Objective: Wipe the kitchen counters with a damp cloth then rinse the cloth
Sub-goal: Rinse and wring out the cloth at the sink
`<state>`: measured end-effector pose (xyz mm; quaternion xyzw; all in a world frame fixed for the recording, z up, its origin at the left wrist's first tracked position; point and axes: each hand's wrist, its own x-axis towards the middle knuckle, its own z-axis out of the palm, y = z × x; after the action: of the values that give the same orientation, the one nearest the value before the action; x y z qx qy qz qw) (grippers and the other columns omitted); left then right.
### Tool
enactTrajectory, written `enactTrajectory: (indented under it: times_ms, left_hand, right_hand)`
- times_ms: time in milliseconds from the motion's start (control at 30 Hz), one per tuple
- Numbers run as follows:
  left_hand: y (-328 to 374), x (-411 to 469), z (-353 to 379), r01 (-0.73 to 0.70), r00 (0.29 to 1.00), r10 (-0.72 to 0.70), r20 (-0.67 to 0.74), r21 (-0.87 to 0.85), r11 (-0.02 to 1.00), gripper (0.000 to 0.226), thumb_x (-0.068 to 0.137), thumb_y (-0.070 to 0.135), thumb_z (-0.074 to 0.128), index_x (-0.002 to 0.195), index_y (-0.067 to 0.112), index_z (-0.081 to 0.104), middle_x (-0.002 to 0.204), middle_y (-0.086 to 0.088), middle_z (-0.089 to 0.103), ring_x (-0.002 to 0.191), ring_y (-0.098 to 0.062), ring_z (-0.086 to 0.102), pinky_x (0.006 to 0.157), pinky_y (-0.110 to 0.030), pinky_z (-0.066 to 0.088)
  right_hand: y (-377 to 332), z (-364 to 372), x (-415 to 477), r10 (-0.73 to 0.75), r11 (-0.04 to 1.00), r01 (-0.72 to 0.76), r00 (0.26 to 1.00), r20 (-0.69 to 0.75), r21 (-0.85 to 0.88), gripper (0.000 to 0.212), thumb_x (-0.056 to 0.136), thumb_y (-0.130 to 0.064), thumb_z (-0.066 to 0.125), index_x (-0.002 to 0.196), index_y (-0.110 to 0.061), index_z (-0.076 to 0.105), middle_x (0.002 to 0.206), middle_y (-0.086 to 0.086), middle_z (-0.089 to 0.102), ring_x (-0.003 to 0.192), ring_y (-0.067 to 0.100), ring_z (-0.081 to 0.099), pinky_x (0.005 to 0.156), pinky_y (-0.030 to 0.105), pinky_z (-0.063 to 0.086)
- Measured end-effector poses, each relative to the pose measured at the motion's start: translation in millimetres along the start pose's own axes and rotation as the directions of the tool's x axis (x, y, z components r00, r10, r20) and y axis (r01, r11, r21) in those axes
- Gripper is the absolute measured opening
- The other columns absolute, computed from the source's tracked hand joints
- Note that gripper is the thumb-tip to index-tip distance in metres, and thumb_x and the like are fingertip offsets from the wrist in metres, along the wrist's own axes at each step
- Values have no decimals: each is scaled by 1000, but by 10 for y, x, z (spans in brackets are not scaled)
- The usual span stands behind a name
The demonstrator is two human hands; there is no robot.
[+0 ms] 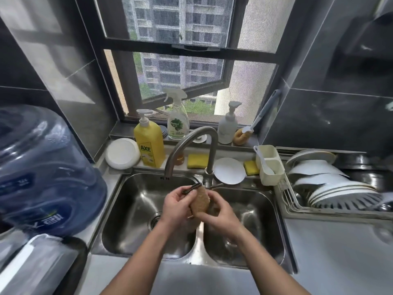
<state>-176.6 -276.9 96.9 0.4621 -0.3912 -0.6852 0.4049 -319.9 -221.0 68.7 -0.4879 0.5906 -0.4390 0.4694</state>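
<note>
A tan, bunched cloth [200, 201] with a dark patterned edge sits between both hands above the divider of the double steel sink [127, 209]. My left hand [175, 206] grips its left side, fingers curled over the dark edge. My right hand [221, 213] holds the right side, thumb pressed on the cloth. The curved steel faucet [191, 141] arches above the left basin, its spout just left of the hands; I see no clear stream of water.
A big blue water jug [42, 167] stands at the left. Yellow dish soap [150, 145], a spray bottle [177, 122], a pump bottle [228, 126], sponges and white plates line the sill behind the sink. A dish rack [331, 188] with bowls is at the right. Grey counter [340, 252] lies front right.
</note>
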Motion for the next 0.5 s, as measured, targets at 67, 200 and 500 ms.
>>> enactTrajectory:
  times_ms: [67, 200, 500]
  left_hand:
    - [45, 29, -51, 31, 999, -30, 27, -59, 998, 10, 93, 1, 60, 100, 2, 67, 86, -14, 70, 71, -21, 68, 60, -32, 59]
    - [60, 54, -137, 12, 997, -28, -78, -195, 981, 11, 94, 4, 59, 104, 2, 65, 86, -13, 70, 69, -18, 69, 55, -29, 58]
    - [-369, -17, -531, -60, 822, 108, -559, 104, 993, 7, 92, 10, 66, 88, 15, 65, 87, -5, 69, 78, -15, 65, 68, -18, 52]
  right_hand:
    - [35, -2, -5, 57, 998, -57, 981, 186, -2, 46, 74, -22, 84, 117, -22, 67, 111, -1, 72, 105, 14, 66, 94, 33, 52]
    - [211, 20, -49, 165, 986, -164, 949, 269, -28, 33, 74, -6, 81, 105, -10, 70, 96, 6, 72, 90, 17, 67, 86, 35, 55]
    - [420, -40, -147, 435, 899, -422, 892, -125, 115, 33, 72, -8, 79, 103, -6, 67, 88, 9, 69, 62, 7, 62, 54, 18, 49]
